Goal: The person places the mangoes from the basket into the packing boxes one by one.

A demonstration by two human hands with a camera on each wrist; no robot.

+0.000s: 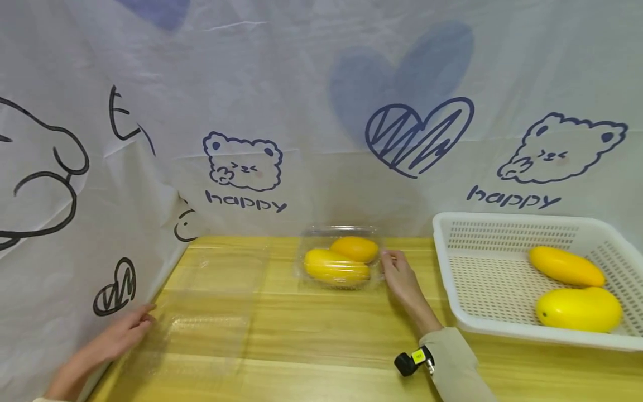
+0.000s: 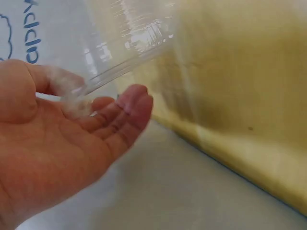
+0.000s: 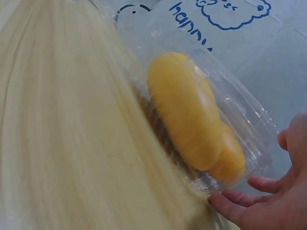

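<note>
In the head view, a lidded clear plastic box (image 1: pixel 311 237) with two yellow mangoes (image 1: pixel 335 269) inside stands at the back of the table. My right hand (image 1: pixel 401 274) is at its right end, fingers spread loosely; the right wrist view shows the fingertips (image 3: pixel 225 203) right by the box's lower edge. At the left lies a second clear plastic box (image 1: pixel 208 321), unfolded and with nothing in it. My left hand (image 1: pixel 123 335) is at its left edge. Up close, the left thumb and index finger pinch the rim (image 2: pixel 120 67) of this box, the other fingers half bent.
To the right, a white perforated basket (image 1: pixel 449 279) holds two more yellow mangoes (image 1: pixel 577 310). Printed white cloth (image 1: pixel 321 184) hangs behind and to the left of the wooden table (image 1: pixel 321 346). A black device (image 1: pixel 414 360) is strapped at the right wrist.
</note>
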